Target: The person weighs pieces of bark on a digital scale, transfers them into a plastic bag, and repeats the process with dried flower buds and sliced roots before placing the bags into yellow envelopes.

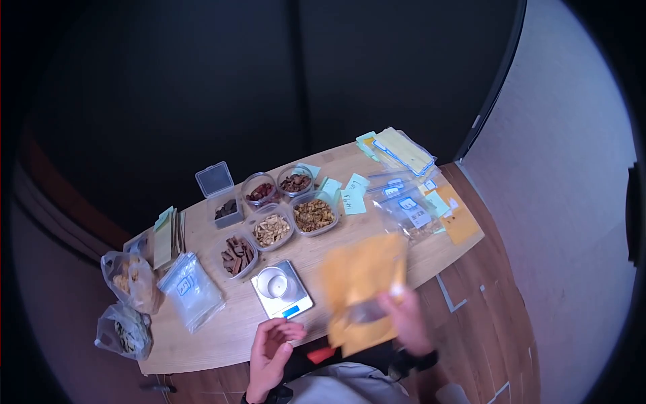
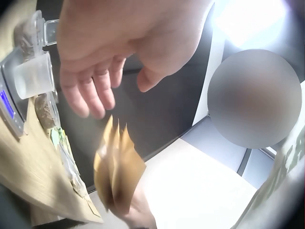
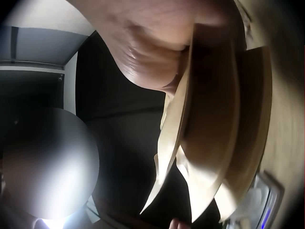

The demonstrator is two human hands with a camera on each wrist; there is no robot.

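Observation:
My right hand grips several brown paper envelopes, fanned apart and raised at the table's front edge. In the right wrist view, the thumb side of the hand presses against the envelopes, and most of its fingers are hidden behind them. My left hand holds nothing; its fingers are loosely bent, with the thumb apart, as the left wrist view shows. It hovers just in front of a small digital scale with a lit blue display. On that scale stands a clear plastic cup.
Clear tubs hold dried pieces: brown strips, pale slices, yellow-brown bits and dark red fruit. Zip bags, paper envelopes and tied plastic bags are at left. Labelled pouches and green notes lie right.

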